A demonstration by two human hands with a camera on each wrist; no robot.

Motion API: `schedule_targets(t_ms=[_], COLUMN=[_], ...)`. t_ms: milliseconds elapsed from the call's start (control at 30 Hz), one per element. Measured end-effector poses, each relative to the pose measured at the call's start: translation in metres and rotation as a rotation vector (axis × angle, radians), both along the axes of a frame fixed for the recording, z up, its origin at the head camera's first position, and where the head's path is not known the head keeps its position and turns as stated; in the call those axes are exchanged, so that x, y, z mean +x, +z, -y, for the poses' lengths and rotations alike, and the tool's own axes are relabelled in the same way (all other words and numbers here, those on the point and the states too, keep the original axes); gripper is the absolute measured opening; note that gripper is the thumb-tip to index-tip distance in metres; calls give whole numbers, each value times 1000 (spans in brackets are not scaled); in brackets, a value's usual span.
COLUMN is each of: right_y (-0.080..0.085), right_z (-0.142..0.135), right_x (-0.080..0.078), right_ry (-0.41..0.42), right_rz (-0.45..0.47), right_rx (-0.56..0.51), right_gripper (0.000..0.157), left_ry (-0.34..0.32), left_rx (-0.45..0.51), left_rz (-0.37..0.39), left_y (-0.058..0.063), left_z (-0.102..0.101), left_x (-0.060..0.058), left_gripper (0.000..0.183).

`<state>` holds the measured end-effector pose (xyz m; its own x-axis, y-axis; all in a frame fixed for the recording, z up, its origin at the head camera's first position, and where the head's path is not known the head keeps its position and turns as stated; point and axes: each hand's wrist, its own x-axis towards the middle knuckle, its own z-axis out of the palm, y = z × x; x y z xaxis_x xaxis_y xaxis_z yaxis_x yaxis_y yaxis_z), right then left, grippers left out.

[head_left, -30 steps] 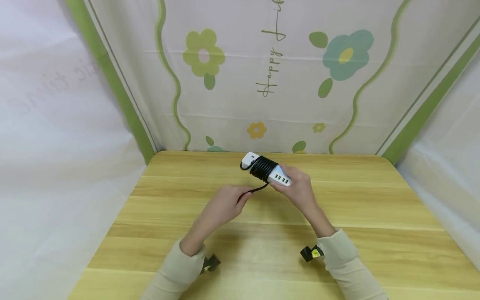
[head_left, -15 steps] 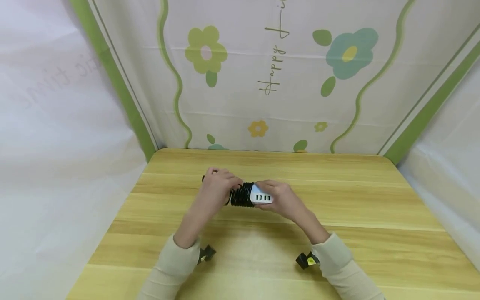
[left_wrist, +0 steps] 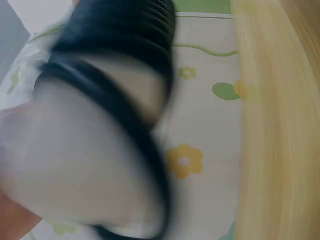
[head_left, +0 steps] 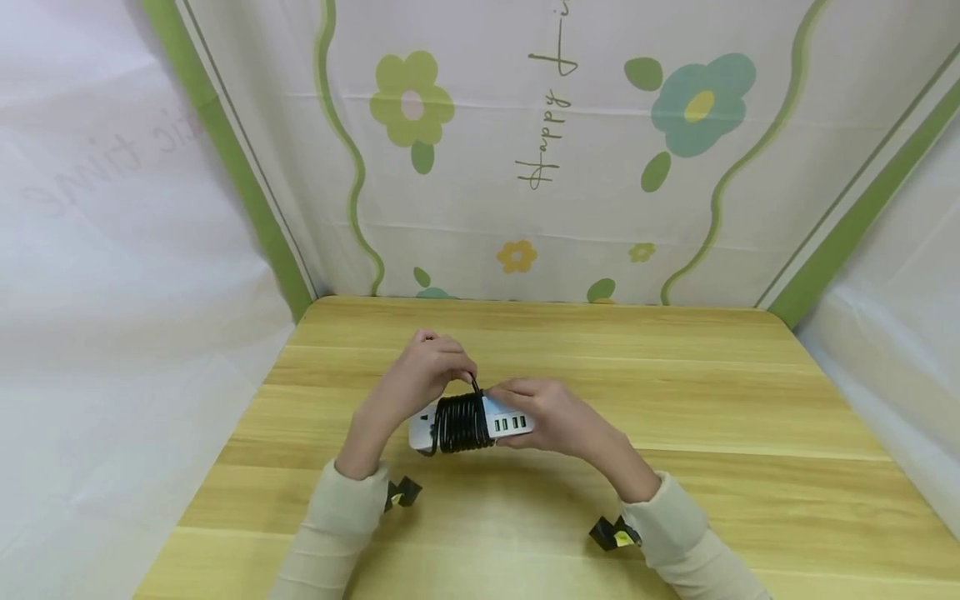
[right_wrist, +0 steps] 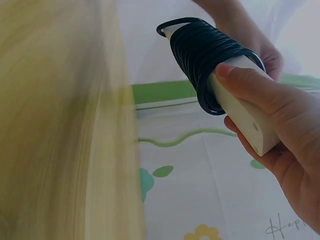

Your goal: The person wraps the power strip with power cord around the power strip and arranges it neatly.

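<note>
A white power strip (head_left: 422, 433) with several USB ports is wrapped round its middle by many turns of black cord (head_left: 461, 423). My right hand (head_left: 558, 417) grips the strip by its USB end, thumb on one side and fingers on the other, as the right wrist view also shows. Above the strip, my left hand (head_left: 420, 375) pinches the cord's free length at the top of the coil. In the left wrist view the power strip (left_wrist: 95, 160) is close and blurred, with the cord (left_wrist: 120, 25) around it. The cord's plug end is not visible.
Both hands are over a wooden table (head_left: 712, 392). A flowered curtain (head_left: 480, 150) hangs at its back edge, and white sheets (head_left: 135, 333) close off the sides. A small black wrist camera (head_left: 405, 492) sits below each sleeve.
The power strip has come nearer to me, shifted left and turned almost level. My left hand has carried the cord from below the strip up over it, while the right hand keeps its grip.
</note>
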<state>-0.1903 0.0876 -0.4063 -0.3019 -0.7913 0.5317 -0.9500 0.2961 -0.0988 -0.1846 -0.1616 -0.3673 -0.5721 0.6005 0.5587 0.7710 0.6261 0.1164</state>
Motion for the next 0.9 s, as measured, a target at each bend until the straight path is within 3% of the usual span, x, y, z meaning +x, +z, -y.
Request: schedule_targets(t_ms=[200, 300, 433, 533, 767, 900], right_y=[9, 12, 16, 20, 27, 27], right_z=[3, 4, 6, 7, 5, 2], right_x=[9, 13, 17, 21, 24, 23], right_ry=[62, 88, 153, 202, 225, 220], right_rz=[-77, -99, -86, -53, 21, 82], right_rx=[-55, -91, -158, -206, -258, -284], right_gripper=[66, 68, 71, 73, 75, 71], left_ry=[-154, -255, -384, -455, -468, -493], left_rx=[115, 201, 298, 315, 302, 319], left_rz=[177, 308, 477, 534, 565, 641], left_y=[-9, -11, -11, -10, -8, -14], left_z=[6, 9, 12, 11, 6, 3], left_x=[-8, -11, -13, -12, -14, -17], left_gripper=[7, 10, 11, 12, 13, 16])
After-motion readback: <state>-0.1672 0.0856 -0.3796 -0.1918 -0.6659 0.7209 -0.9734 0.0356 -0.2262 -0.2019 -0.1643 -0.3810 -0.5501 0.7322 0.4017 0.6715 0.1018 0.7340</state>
